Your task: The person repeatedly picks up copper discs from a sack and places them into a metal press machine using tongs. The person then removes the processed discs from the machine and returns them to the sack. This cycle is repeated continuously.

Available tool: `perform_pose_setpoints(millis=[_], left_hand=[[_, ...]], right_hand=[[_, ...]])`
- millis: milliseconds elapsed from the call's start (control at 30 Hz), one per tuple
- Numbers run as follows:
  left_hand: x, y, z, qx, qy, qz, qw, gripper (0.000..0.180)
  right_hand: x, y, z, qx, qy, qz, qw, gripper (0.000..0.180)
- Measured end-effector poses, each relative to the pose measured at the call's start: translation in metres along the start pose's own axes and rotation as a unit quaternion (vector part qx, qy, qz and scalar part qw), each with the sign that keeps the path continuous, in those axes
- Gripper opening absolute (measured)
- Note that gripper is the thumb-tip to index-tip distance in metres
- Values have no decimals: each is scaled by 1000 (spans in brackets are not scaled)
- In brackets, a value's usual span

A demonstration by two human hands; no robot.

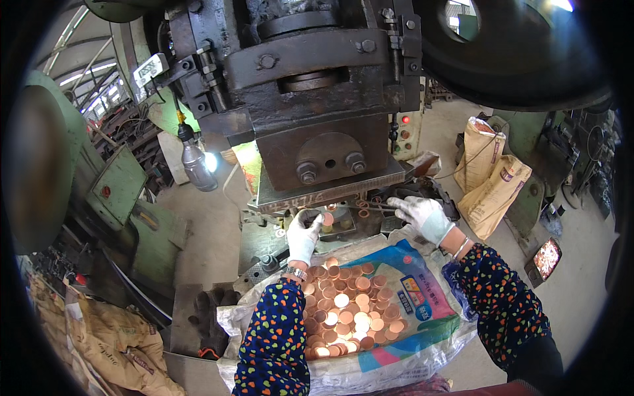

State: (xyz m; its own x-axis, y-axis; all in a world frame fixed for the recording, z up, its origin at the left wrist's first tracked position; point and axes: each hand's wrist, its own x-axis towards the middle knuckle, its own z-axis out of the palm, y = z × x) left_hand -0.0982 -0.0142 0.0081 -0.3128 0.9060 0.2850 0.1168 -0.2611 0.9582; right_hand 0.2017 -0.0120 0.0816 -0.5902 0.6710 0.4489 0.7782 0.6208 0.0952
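Observation:
My left hand (304,239), in a white glove, pinches a round copper disc (327,218) in front of the die area of a large dark press (323,125). In another white glove, my right hand (428,219) is closed around a thin dark metal tool (378,207), which points left toward the die area; its full shape is hard to make out. A few copper rings (363,208) lie near the tool's tip, under the press ram. Below my hands, many loose copper discs (356,302) are heaped on a printed plastic sack (413,323).
A lit work lamp (198,164) hangs at the left of the press. Paper sacks (494,191) stand on the floor at the right, and more sacks (119,343) lie at the lower left. Green machinery (148,244) stands on the left. A large dark wheel (515,79) overhangs the upper right.

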Motion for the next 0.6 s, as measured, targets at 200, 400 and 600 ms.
perform_pose_setpoints(millis=[200, 400, 600], left_hand=[[9, -17, 13, -29, 41, 23, 999, 18], [31, -13, 26, 274, 107, 34, 955, 37], [41, -18, 27, 419, 53, 52, 905, 37]], right_hand=[[13, 3, 18, -7, -5, 23, 1000, 36], [0, 11, 11, 66, 24, 9, 998, 34], [-14, 9, 2, 135, -48, 45, 989, 35]])
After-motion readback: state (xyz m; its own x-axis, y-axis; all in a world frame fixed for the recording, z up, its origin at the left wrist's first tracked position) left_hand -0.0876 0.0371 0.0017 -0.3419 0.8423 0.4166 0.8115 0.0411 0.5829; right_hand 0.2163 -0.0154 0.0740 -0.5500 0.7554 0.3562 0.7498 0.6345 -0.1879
